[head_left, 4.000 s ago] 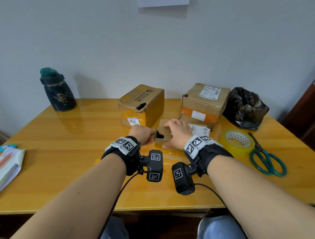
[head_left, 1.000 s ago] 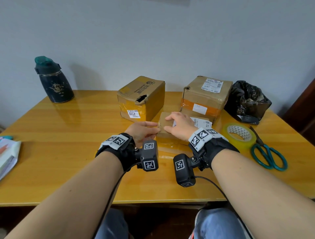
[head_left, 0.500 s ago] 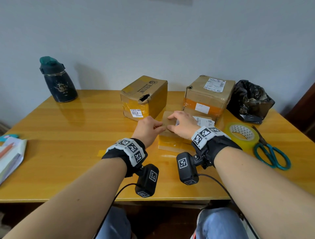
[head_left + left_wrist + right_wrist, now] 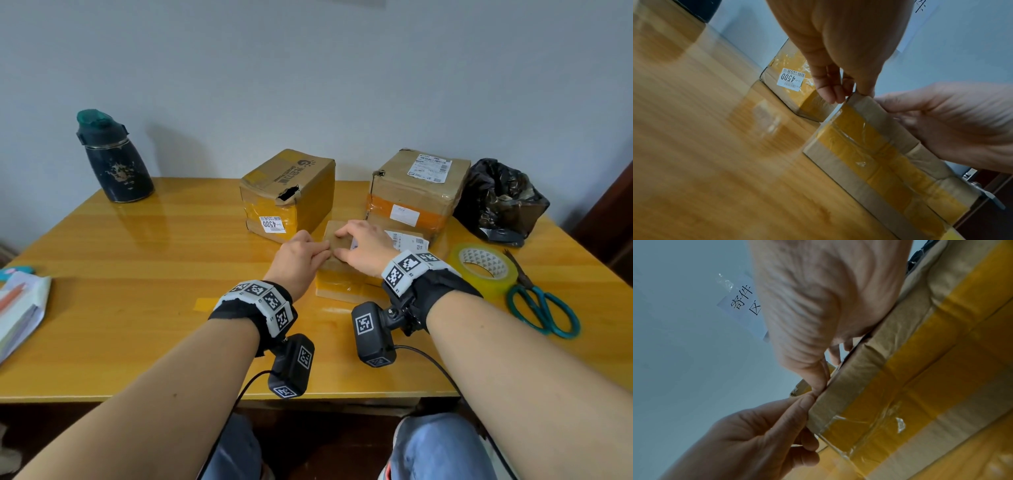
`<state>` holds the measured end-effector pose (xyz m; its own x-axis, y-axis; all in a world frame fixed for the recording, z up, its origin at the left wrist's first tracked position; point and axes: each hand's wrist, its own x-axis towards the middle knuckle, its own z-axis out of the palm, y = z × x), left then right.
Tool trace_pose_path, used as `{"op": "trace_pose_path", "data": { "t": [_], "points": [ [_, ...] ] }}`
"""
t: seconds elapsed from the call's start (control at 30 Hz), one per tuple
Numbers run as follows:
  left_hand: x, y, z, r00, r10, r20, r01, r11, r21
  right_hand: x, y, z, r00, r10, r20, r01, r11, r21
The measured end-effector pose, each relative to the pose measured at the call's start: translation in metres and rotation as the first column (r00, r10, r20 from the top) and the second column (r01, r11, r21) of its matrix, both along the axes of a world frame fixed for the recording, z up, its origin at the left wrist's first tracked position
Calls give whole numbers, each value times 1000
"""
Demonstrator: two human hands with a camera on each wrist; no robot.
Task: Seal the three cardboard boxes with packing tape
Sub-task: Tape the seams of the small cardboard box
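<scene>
Both hands meet at the left end of a low, flat cardboard box (image 4: 346, 281) lying on the glossy, honey-coloured wooden table (image 4: 137, 260). The left hand (image 4: 299, 262) has its fingers curled at the box's upper left corner, thumb and fingertips pinching the edge there; the right hand (image 4: 363, 248) lies over the lid with bent fingers pressing down and its thumb against the near top edge. The box is matte brown, creased, and banded along its side with shiny yellow tape wrinkled under a clear layer; a white barcode label pokes out past the right wrist, its print too small to read. Just beyond the left hand stands a blockier cardboard box (image 4: 287, 195) with a torn hole at its front edge, yellow tape on its face, a white sticker reading "4500", and printed lettering on top that is not legible. Beyond the right hand stands a taller cardboard box (image 4: 416, 192) with an orange tape band and a white shipping label. To the right of the right wrist lie a roll of translucent yellowish packing tape (image 4: 484, 269) and, touching it, teal-handled scissors (image 4: 543, 306).
</scene>
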<state>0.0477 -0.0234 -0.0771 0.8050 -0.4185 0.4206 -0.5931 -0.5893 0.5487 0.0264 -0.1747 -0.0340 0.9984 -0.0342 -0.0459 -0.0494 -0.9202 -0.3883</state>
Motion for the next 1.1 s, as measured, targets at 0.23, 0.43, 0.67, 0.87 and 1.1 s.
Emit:
{"op": "trace_pose_path", "data": {
  "t": [0.23, 0.43, 0.67, 0.87, 1.1],
  "points": [
    [-1, -5, 11, 968, 147, -204, -153, 988, -16, -1, -5, 8, 999, 22, -40, -19, 996, 88],
    [4, -10, 10, 920, 116, -374, -169, 979, -113, -5, -11, 8, 999, -8, -53, 17, 985, 174],
    [3, -19, 20, 899, 156, -409, -185, 982, -31, -8, -14, 8, 1000, -2, -17, 5, 984, 176],
    [3, -22, 43, 871, 137, -472, -239, 957, -163, -10, -30, 16, 976, -167, 142, 96, 908, 408],
    [-11, -48, 52, 921, 138, -365, -234, 944, -233, -20, -62, 17, 875, -419, 244, 252, 822, 511]
  ]
}}
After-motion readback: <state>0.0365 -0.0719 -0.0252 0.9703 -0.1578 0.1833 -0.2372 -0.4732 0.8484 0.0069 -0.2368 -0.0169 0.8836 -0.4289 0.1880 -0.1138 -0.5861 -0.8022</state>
